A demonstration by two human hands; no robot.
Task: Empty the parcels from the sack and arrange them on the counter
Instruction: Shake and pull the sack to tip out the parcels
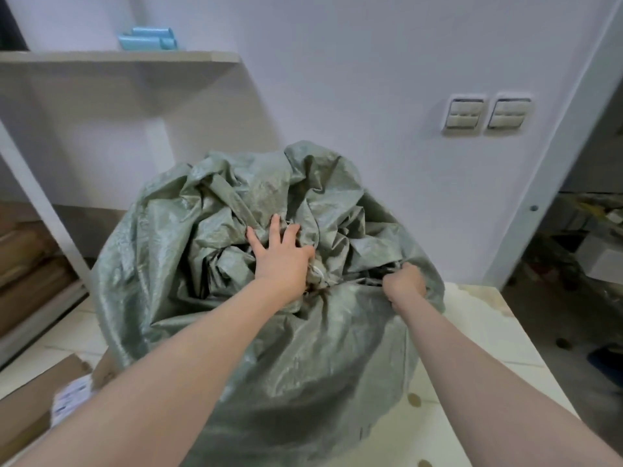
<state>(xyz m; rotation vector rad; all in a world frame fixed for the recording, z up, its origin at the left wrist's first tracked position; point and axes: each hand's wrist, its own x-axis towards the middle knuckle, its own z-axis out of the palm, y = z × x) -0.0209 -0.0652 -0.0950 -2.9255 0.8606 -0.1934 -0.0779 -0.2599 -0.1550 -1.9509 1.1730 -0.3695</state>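
A big grey-green woven sack (pixel 209 251) stands bulging on the floor in the middle of the view, its top bunched into folds around a white tie. My left hand (pixel 281 254) lies on the gathered top with fingers spread and straight, pressing the fabric beside the tie. My right hand (pixel 404 283) grips a fold of the sack's rim on the right, fingers curled round the cloth. No parcels show inside the sack; its contents are hidden.
A cardboard box with a white label (pixel 43 402) lies on the floor at lower left. A shelf unit (pixel 121 57) with a blue roll (pixel 148 38) stands behind, boxes on its lower left shelves. Wall switches (pixel 487 114) at right. Clutter fills the dark doorway at far right.
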